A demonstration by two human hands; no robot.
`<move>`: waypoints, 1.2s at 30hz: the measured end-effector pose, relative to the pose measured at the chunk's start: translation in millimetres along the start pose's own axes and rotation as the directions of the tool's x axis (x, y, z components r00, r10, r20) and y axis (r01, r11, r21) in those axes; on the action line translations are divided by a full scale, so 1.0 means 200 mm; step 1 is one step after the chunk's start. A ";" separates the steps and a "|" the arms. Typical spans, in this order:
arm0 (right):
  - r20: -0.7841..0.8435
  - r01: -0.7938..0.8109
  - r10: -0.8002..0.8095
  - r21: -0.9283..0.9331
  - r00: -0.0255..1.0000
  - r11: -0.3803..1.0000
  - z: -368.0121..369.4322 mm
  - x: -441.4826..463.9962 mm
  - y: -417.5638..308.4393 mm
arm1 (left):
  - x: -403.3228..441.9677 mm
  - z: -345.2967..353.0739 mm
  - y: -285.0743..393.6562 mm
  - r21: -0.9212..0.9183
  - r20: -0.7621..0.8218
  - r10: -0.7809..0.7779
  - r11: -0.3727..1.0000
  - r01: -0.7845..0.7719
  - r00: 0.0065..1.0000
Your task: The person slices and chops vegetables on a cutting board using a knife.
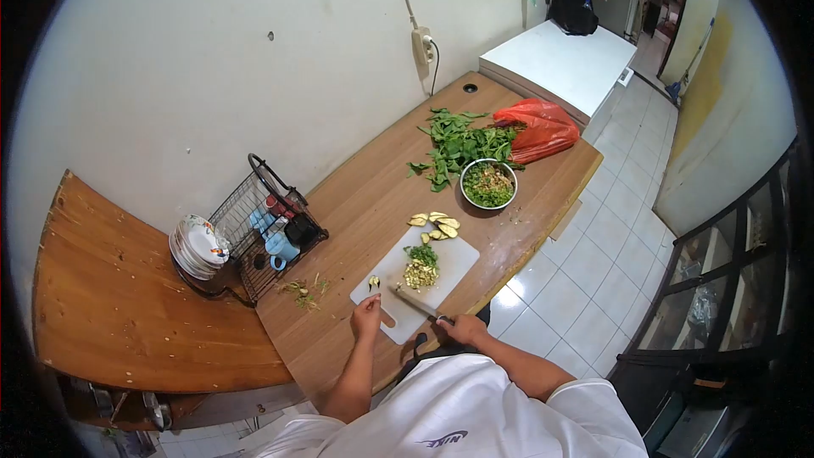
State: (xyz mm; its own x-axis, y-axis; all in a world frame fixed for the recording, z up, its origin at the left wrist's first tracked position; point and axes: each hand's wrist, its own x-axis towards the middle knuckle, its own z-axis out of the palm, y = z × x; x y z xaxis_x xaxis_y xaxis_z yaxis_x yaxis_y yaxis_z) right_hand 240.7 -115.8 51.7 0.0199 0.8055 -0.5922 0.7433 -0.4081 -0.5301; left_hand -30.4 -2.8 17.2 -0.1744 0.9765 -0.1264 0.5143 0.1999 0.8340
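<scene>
My right hand (463,331) is closed round the handle of a knife (417,301), whose blade lies low over the white cutting board (458,267). At the board's left edge my left hand (367,312) has its fingers drawn together, just below small dark-skinned pieces (374,282); whether it holds anything is too small to tell. Chopped pale bits (420,274) and chopped greens (422,253) are heaped mid-board. Pale eggplant-like pieces (445,222) rest at the board's far end.
Beyond the board stand a bowl of chopped vegetables (488,184), leafy greens (458,146) and a red plastic bag (539,131). A wire rack with cups (280,246), stacked plates (200,248) and scraps (305,291) are on the left. A white chest (560,59) adjoins the table.
</scene>
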 end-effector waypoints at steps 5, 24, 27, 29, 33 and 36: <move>-0.049 -0.106 0.111 0.104 0.993 0.989 -0.04 0.03 0.02 | -0.12 -0.07 0.03 0.121 -0.011 -0.123 0.985 0.124 0.992; -0.317 -0.032 -0.005 -0.111 0.949 0.993 -0.18 -0.24 0.09 | 0.22 0.27 0.43 0.488 0.119 0.167 0.849 -0.204 0.979; -0.318 -0.038 0.009 -0.086 0.948 0.996 -0.15 -0.24 0.12 | 0.25 0.24 0.43 0.526 0.053 0.157 0.835 -0.161 0.986; -0.322 -0.039 0.020 -0.054 0.946 0.998 -0.12 -0.27 0.13 | 0.25 0.17 0.44 0.574 -0.004 0.111 0.814 -0.089 0.994; -0.275 -0.059 0.045 -0.044 0.960 0.997 -0.08 -0.30 0.17 | 0.28 0.04 0.34 0.604 -0.111 -0.050 0.789 0.108 0.993; -0.268 -0.048 0.044 -0.008 0.962 0.999 -0.07 -0.32 0.19 | 0.31 0.02 0.16 0.542 0.045 -0.021 0.840 -0.006 0.999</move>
State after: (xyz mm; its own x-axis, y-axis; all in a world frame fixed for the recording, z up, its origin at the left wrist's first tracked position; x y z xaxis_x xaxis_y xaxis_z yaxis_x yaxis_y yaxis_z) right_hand 277.8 -177.0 78.8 0.2312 0.8722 -0.4311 0.7465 -0.4432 -0.4963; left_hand -21.8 63.8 34.4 -0.1476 0.9747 -0.1682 0.8884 0.2054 0.4105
